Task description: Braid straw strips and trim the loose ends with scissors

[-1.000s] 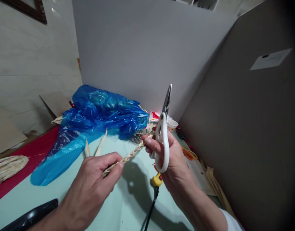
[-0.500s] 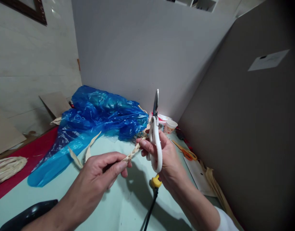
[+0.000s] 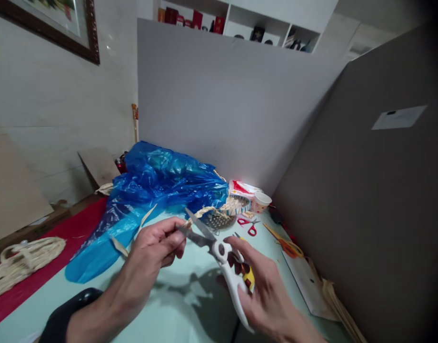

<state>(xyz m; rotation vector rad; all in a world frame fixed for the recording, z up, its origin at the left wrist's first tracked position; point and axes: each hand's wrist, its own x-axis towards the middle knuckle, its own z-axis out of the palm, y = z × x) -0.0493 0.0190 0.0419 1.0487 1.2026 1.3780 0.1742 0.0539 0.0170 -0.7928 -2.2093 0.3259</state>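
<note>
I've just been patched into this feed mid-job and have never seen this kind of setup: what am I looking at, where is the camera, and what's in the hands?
There is no machine here: these are a person's two bare hands, filmed by a camera worn on the head, looking forward and down. The left hand pinches the end of a braided straw strand, which runs back to a small woven basket. The right hand grips white-handled scissors; their blades stand open close to the strand's pinched end. Below is a pale green table. On it lie a crumpled blue plastic bag, a paper cup, small red scissors and orange scissors. A straw bundle rests on red cloth to the left.
</note>
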